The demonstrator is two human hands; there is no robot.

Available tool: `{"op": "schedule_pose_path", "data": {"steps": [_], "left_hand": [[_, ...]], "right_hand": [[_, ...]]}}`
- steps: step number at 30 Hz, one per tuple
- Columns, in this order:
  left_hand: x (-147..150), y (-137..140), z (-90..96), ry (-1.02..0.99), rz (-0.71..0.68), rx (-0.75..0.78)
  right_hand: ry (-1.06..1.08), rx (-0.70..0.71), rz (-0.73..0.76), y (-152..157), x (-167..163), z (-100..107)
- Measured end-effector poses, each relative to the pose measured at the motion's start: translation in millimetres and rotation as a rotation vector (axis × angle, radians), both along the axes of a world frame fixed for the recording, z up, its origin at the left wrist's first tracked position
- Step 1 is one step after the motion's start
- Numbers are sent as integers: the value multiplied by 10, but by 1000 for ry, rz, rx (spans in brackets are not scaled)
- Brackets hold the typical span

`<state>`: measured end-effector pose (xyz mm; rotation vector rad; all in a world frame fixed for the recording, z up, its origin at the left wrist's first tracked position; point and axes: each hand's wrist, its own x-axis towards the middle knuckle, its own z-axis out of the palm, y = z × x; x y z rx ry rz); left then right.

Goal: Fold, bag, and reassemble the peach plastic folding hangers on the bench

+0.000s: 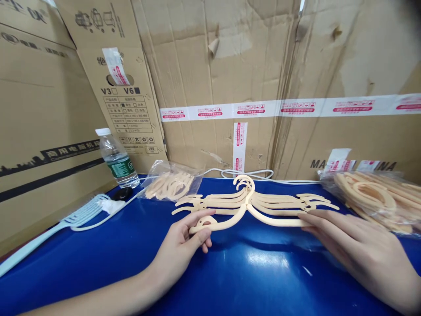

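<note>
A beige plastic clothes hanger (226,224) spans the gap between my two hands, its hook pointing up. My left hand (189,235) is closed on the hanger's left arm, thumb in front and fingers behind. My right hand (351,245) grips the tip of the right arm, which its fingers partly hide. Just behind lies a row of similar beige hangers (276,204), spread out with their hooks overlapping near the middle. The held hanger's hook overlaps theirs in view; whether they touch I cannot tell.
A clear bag of beige hanger parts (171,184) lies at the back left; a larger bag (371,193) lies right. A water bottle (119,162), pale blue brush (79,215) and white cable (112,218) occupy the left. Cardboard walls (210,66) surround the blue table (250,281).
</note>
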<state>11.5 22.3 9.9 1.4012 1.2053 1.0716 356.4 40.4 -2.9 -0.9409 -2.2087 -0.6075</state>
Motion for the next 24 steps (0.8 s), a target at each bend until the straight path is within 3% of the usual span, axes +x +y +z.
{"op": "schedule_pose_path", "data": {"steps": [6, 11, 14, 16, 21, 24], "left_hand": [[4, -28, -8, -12, -24, 2], [6, -22, -18, -28, -34, 3], [5, -11, -27, -39, -27, -5], [-1, -8, -36, -45, -29, -5], [-15, -14, -41, -93, 6, -33], [7, -27, -24, -161, 56, -75]], "right_hand": [[-78, -46, -113, 3, 182, -148], [78, -57, -101, 4, 74, -138], [138, -67, -14, 1, -34, -77], [222, -155, 43, -3, -88, -42], [546, -545, 142, -22, -138, -35], [659, -681, 155, -58, -164, -17]]}}
